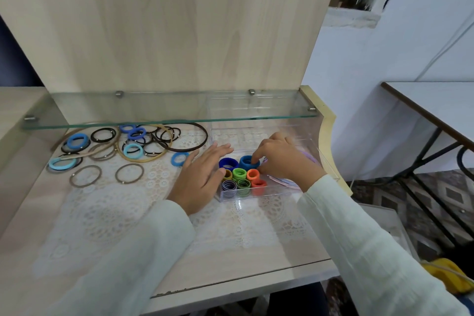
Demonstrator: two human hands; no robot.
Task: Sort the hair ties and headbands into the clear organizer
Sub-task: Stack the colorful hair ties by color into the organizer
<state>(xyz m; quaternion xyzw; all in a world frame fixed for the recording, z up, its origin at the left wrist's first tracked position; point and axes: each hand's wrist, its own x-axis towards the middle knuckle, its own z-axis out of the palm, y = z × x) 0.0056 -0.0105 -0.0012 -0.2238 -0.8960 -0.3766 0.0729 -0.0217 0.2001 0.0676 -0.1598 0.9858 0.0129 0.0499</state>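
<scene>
A clear organizer (pixel 259 196) stands on the desk at centre right, holding upright rolls of hair ties: dark blue (pixel 226 162), blue (pixel 246 161), green (pixel 239 173), orange (pixel 253 174), red (pixel 258 183) and striped ones. My right hand (pixel 280 159) reaches into it, its fingertips curled onto the blue roll. Beside the organizer's left wall lies my left hand (pixel 202 174), fingers straight and touching that wall. A loose pile of hair ties and headbands (pixel 133 143) sits on the lace mat to the left, including a large brown headband (pixel 191 138).
A glass shelf (pixel 169 115) juts out low over the back of the desk, above the pile and the organizer's far end. The desk's front edge (pixel 243 282) runs below my sleeves. To the right stand a table with black legs (pixel 436 120) and something yellow (pixel 446 274) on the floor.
</scene>
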